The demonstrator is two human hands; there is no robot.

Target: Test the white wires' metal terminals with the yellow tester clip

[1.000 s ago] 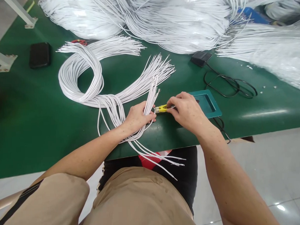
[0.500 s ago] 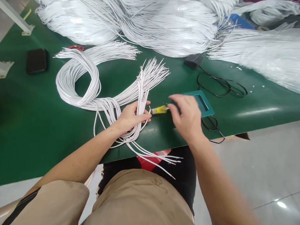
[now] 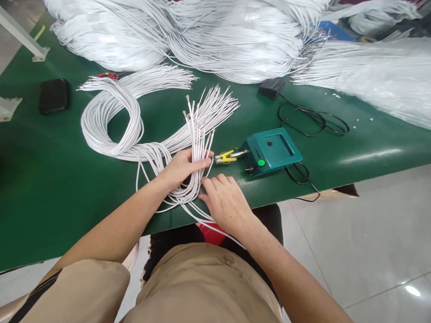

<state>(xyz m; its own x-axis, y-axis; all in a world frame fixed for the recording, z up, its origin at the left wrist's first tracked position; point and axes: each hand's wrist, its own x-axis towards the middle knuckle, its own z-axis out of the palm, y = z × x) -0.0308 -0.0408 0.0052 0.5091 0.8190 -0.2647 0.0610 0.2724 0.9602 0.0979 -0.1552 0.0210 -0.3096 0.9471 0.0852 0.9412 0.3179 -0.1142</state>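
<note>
A bunch of white wires (image 3: pixel 196 141) stands up through my left hand (image 3: pixel 187 166), whose fingers and thumb are wrapped round it. Lower down, my right hand (image 3: pixel 222 199) is closed at the right side of the same bunch, its fingertips on the wires. The wires between those fingertips are mostly hidden. Beyond my right hand sits a small teal box (image 3: pixel 274 149) with a green button. From its left side sticks out a metal rod with a yellow clip (image 3: pixel 226 157), close to the fingers of my left hand.
A thick coil of white wires (image 3: pixel 92 121) lies left of my hands on the green table (image 3: pixel 52 187). Large bundles of white wire (image 3: pixel 231 37) fill the back. A black case (image 3: pixel 53 95), a black plug (image 3: pixel 272 88) with its cord and white metal legs (image 3: pixel 20 32) stand around.
My right hand has moved left and down from the teal box to the wires at my left hand, uncovering the box. The wires held in my left hand lean more to the left.
</note>
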